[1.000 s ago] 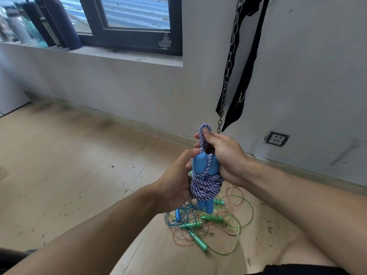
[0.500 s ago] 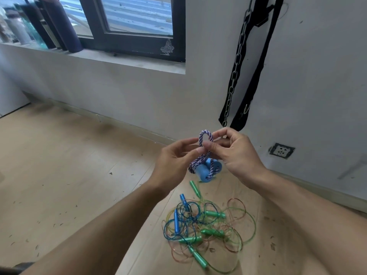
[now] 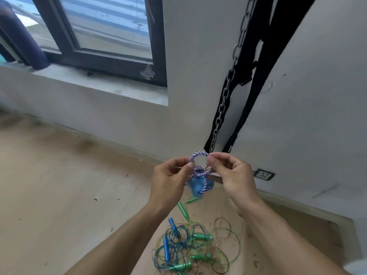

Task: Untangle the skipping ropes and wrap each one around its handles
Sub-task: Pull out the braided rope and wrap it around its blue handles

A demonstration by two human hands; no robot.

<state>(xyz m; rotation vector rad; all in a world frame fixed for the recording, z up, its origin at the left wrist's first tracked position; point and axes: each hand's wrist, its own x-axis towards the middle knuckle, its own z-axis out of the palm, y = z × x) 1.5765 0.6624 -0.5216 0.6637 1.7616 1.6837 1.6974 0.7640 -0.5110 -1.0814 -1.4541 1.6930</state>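
Note:
A purple-and-white braided skipping rope point(image 3: 198, 155) is wound around its two blue handles point(image 3: 195, 186), which hang below my fingers, blurred. My left hand point(image 3: 170, 181) pinches the left side of a small rope loop. My right hand point(image 3: 232, 175) pinches the right side of the same loop, holding it spread in the air. On the wooden floor below lies a tangled pile of thin ropes point(image 3: 190, 249), green, blue and brownish, with green handles point(image 3: 202, 237) and blue handles point(image 3: 165, 248) among them.
A grey wall stands just ahead with a power socket point(image 3: 263, 174) low on the right. A metal chain point(image 3: 224, 96) and black straps point(image 3: 256, 76) hang down the wall. A window sill point(image 3: 103, 86) holds dark bottles at the far left. Small debris dots the floor.
The wrapped bundle has tipped from upright to hanging below my fingers. My left hand left the handles and took the loop; both hands have pulled the loop wider. The view has tilted upward.

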